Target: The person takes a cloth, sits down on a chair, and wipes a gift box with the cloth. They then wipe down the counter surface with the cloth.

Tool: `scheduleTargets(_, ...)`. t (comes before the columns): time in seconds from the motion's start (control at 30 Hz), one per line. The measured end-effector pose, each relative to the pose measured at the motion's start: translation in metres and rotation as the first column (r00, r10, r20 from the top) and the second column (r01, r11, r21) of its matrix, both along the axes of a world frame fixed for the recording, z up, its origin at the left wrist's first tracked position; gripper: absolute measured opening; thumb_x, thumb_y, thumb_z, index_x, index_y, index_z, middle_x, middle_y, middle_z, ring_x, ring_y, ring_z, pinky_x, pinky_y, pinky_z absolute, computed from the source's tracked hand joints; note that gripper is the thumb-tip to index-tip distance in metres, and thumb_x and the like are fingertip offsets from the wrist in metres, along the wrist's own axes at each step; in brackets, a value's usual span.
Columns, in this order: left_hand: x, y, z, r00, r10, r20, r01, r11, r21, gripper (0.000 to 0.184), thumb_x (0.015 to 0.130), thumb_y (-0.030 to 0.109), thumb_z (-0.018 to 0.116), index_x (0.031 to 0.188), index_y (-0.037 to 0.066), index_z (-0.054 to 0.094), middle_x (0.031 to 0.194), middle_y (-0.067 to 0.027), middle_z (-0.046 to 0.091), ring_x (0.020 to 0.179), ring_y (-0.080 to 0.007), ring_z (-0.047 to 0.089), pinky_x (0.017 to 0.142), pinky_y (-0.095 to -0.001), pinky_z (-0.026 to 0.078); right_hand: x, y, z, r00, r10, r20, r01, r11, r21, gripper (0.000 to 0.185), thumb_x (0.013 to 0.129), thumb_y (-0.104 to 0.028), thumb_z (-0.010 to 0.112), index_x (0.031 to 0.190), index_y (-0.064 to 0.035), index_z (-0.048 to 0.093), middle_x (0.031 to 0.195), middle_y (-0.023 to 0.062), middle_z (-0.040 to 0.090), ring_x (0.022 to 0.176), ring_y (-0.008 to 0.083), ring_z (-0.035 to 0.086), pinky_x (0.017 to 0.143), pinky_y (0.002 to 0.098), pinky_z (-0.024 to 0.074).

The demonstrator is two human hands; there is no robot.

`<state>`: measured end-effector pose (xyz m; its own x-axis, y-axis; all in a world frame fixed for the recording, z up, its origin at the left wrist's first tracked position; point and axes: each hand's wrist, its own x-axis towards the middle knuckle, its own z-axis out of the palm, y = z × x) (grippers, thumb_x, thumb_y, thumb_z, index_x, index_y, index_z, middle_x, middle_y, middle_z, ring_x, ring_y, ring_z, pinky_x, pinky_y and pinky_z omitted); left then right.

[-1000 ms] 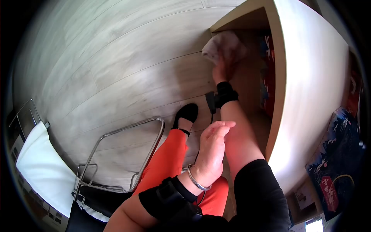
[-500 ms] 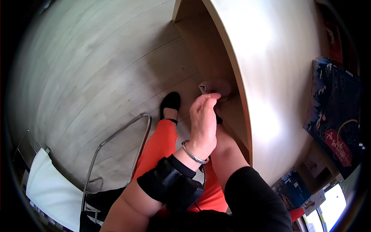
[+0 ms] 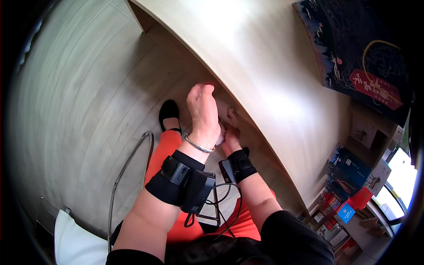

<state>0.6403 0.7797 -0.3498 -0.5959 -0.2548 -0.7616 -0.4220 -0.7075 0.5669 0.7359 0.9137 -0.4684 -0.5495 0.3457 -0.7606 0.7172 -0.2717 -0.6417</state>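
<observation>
My left hand [image 3: 203, 110], with a silver bangle [image 3: 198, 144] at its wrist, reaches forward below the edge of a pale wooden desk [image 3: 256, 57]. Its fingers are bent together and their far side is hidden, so whatever they may hold does not show. Just to the right and lower, my right hand [image 3: 232, 130] is partly in shadow, with its fingers curled. A pale pinkish cloth [image 3: 221, 134] shows against the right palm, partly covered by the left hand. Black straps with small boxes [image 3: 198, 192] are on both forearms, and a thin cable hangs between them.
A curved metal chair frame [image 3: 117, 190] stands at left, near a white cushion or cloth [image 3: 79, 238]. A dark blue printed gift box [image 3: 353, 57] is on the desk. Farther right are smaller boxes [image 3: 349, 170] and a bright screen [image 3: 402, 176].
The view has turned, so the desk edge now slants more. My left hand has shifted left and up in view. My right hand, hidden before, now shows beside it with the cloth.
</observation>
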Motion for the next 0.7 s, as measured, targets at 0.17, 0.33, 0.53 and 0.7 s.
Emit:
scheduleTargets(0.17,0.011,0.022,0.006,0.995,-0.063,-0.078,0.063,0.998,-0.002,0.012,0.082,0.007,0.051,0.071,0.004,0.046,0.075,0.0022,0.044,0.070,-0.0068,0.035,0.063,-0.0245,0.033,0.018,0.064,0.043,0.914,-0.404,0.044,0.354,0.739,-0.574,0.043,0.101,-0.031,0.034,0.129,-0.0011,0.045,0.129,0.0187,0.052,0.113,0.0317,0.056,0.092,0.0438,0.0526)
scheduleTargets(0.33,0.014,0.035,-0.002,0.981,-0.117,-0.158,0.077,0.968,-0.237,0.013,0.082,0.008,0.053,0.088,-0.003,0.054,0.088,-0.0053,0.055,0.080,-0.0120,0.049,0.074,-0.0270,0.041,0.065,0.091,0.063,0.839,-0.529,-0.129,0.425,0.784,-0.452,0.040,0.098,-0.020,0.035,0.130,0.0036,0.043,0.127,0.0178,0.054,0.109,0.0292,0.059,0.092,0.0411,0.0520)
scheduleTargets(0.53,0.014,0.046,-0.010,0.920,-0.312,-0.235,0.165,0.856,-0.490,0.060,0.093,0.035,0.057,0.122,-0.012,0.036,0.124,-0.0222,0.046,0.118,-0.0273,0.044,0.103,-0.0345,0.032,0.108,0.085,0.041,0.995,0.082,-0.056,-0.085,0.995,-0.047,0.039,0.083,-0.016,0.064,0.113,0.0069,0.055,0.105,0.0104,0.063,0.089,0.0154,0.059,0.081,0.0273,0.0453)
scheduleTargets(0.7,0.014,0.055,-0.022,0.824,-0.524,-0.213,0.238,0.663,-0.710,0.072,0.087,0.034,0.068,0.126,-0.010,0.026,0.126,-0.0206,0.041,0.119,-0.0244,0.041,0.104,-0.0334,0.031,0.133,0.127,-0.022,0.971,-0.159,0.179,0.172,0.983,-0.064,0.033,0.083,-0.011,0.061,0.110,0.0060,0.055,0.100,0.0141,0.063,0.093,0.0216,0.061,0.079,0.0333,0.0494)
